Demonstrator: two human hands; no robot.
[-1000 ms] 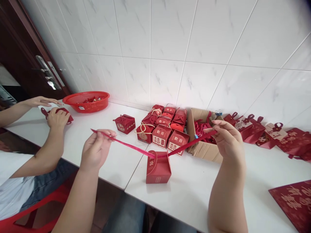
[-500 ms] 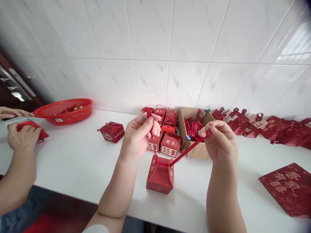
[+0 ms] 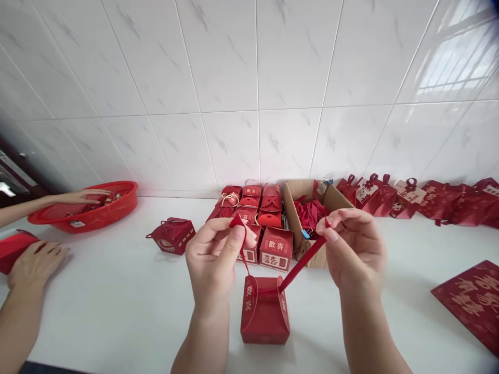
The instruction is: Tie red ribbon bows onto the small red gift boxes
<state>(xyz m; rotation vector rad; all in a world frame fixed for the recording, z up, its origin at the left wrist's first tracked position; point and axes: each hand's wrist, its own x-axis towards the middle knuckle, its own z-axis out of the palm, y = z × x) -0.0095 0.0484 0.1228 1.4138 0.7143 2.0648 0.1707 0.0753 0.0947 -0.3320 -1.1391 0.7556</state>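
Note:
A red ribbon (image 3: 303, 263) runs through the top of a small red gift box (image 3: 265, 317) that stands on the white table before me. My left hand (image 3: 216, 259) pinches one end of the ribbon between thumb and fingers, above and left of the box. Up and to the right, my right hand (image 3: 353, 249) pinches the other end. Both ends rise from the box in a V, the right one drawn straight. Close behind the box are several finished-looking red boxes (image 3: 276, 246) and a cardboard box (image 3: 317, 254) holding loose red ribbons (image 3: 310, 214).
At the left, a co-worker's hand (image 3: 83, 196) reaches into a red plastic basket (image 3: 130, 200); their other hand (image 3: 39, 262) rests by a red box (image 3: 13, 249). One red box (image 3: 173, 236) stands apart. Red bags (image 3: 444, 200) line the tiled wall; a flat red piece (image 3: 471, 301) lies right.
My view has shifted, and my hands still hold the ribbon ends above the box. The co-worker's one hand has moved into the basket.

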